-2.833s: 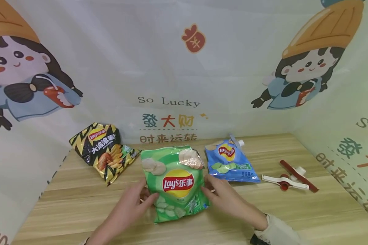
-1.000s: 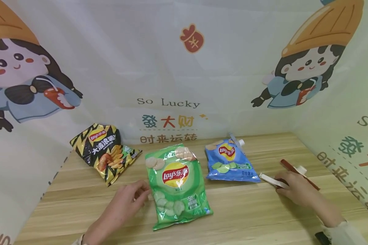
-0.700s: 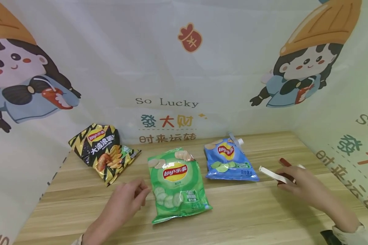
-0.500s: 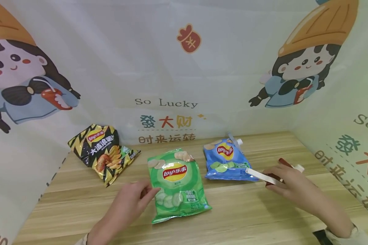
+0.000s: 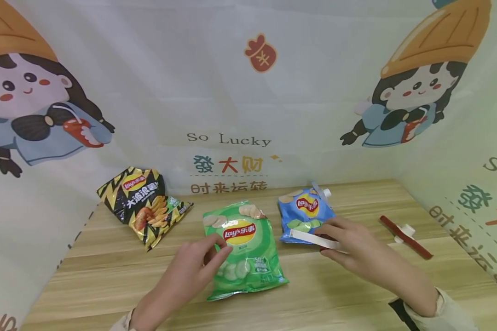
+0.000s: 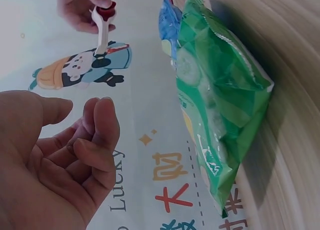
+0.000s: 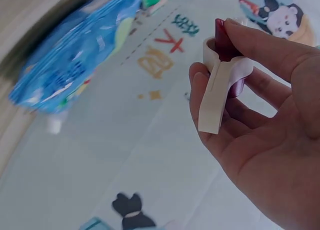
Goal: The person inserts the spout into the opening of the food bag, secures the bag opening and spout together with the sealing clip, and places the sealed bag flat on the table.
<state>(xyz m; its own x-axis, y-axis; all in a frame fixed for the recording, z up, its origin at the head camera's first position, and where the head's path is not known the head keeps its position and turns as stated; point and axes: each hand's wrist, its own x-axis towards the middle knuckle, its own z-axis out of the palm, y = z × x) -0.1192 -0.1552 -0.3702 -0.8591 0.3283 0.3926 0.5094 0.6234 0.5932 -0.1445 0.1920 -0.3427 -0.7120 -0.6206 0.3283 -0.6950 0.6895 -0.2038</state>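
Observation:
My right hand pinches a white bag clip with a dark red round cap, thumb on one side and fingers on the other. In the right wrist view the clip is folded, its white strip pointing down. My left hand holds nothing; its fingers are loosely bent over the left side of a green Lay's chip bag. The left wrist view shows a gap between that hand and the green bag. Behind the held clip lies a blue Lay's bag, partly covered by my right hand.
A grey-blue clip with a white cap sits across the top of the blue bag. A red clip with a white cap lies on the wooden table at the right. A black and yellow Lay's bag lies at the back left.
My right hand has left the green bag, picked up the white clip at the right and carried it left to in front of the blue bag. My left hand has shifted over the green bag.

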